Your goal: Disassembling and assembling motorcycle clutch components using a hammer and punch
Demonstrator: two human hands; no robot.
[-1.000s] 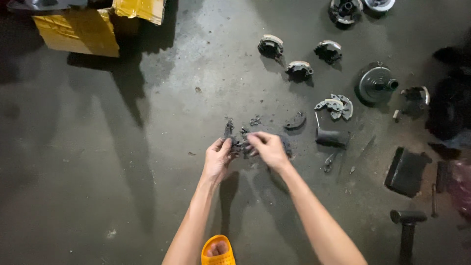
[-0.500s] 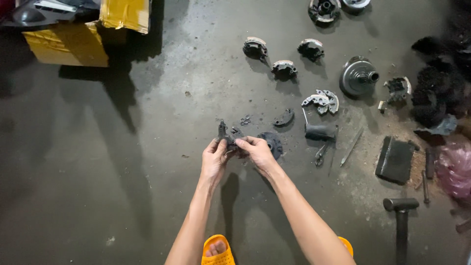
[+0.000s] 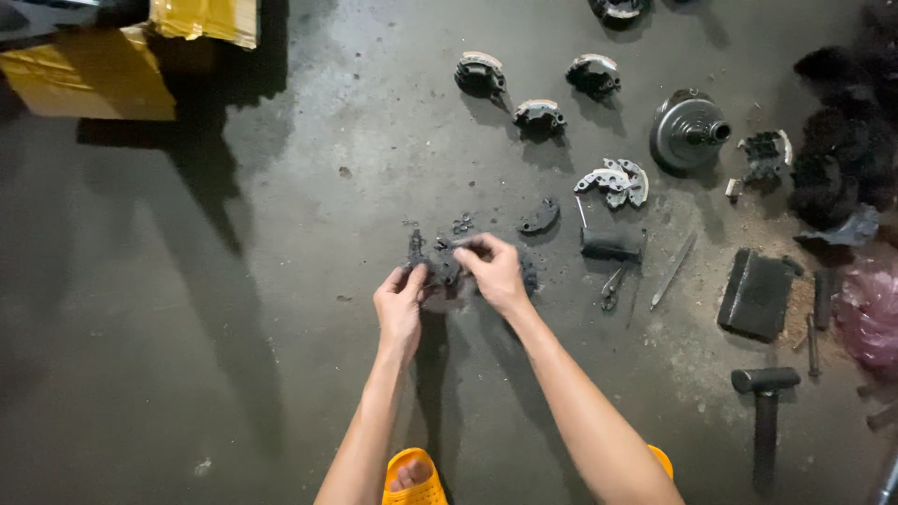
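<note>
Directly between both hands, a small dark greasy metal part (image 3: 441, 265) sits low over the concrete floor (image 3: 234, 355). The left hand (image 3: 400, 307) grips its near left edge from below; the right hand (image 3: 494, 271) pinches its upper right side, fingers closed on it. Both hands touch it equally. A curved brake shoe (image 3: 541, 217) lies beyond, to the right.

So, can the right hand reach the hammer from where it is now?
Probably yes. The right hand is busy on the dark part, but the hammer lies on bare floor on its side, nothing between.
</note>
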